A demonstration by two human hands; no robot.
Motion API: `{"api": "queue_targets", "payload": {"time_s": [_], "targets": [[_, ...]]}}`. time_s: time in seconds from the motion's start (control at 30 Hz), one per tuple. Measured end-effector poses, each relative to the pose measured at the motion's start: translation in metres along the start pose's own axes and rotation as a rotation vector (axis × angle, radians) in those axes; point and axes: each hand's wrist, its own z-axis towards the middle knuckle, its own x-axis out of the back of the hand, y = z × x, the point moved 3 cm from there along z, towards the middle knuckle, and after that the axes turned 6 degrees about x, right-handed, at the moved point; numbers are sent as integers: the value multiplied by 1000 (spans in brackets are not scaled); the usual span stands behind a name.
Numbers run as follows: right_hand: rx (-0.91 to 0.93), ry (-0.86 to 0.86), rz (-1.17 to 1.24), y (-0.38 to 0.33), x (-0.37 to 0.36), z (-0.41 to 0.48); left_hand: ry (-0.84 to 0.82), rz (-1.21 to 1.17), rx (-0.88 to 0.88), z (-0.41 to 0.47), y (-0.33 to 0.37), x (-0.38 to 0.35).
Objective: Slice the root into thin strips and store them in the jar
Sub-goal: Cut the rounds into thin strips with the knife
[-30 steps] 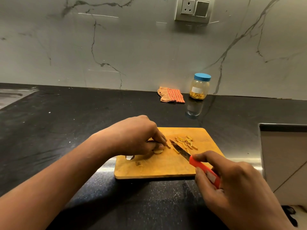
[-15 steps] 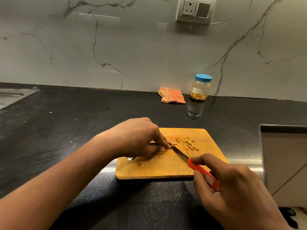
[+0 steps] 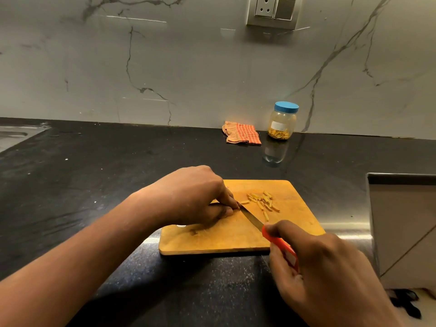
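A wooden cutting board (image 3: 236, 239) lies on the black counter. My left hand (image 3: 193, 194) is curled over the root piece on the board, pinching it between fingertips and thumb; the root itself is hidden under the fingers. My right hand (image 3: 325, 267) grips a knife (image 3: 252, 219) by its orange handle, and the blade tip meets my left fingertips. A small heap of yellow cut strips (image 3: 263, 201) lies on the board just right of the blade. The jar (image 3: 282, 121) with a blue lid stands at the back by the wall, closed, with strips inside.
An orange checked cloth (image 3: 243, 133) lies left of the jar. A sink edge (image 3: 16, 135) shows at the far left. The counter ends at the right, where a steel edge (image 3: 401, 179) and a lower cabinet face appear. A wall socket (image 3: 273, 10) is above.
The knife blade has moved left, from beside the strips to against my left fingertips. My left hand has closed further over the root, which no longer shows.
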Motion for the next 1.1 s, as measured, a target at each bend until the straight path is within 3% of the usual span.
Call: {"api": "queue_targets", "payload": {"time_s": [0.27, 0.83, 1.1], "targets": [[-1, -19, -54, -5, -7, 9, 7, 29, 24, 1, 2, 1], [-33, 12, 76, 5, 16, -3, -7, 21, 26, 0, 3, 2], [-35, -59, 87, 1, 15, -3, -10, 7, 28, -1, 4, 2]]}}
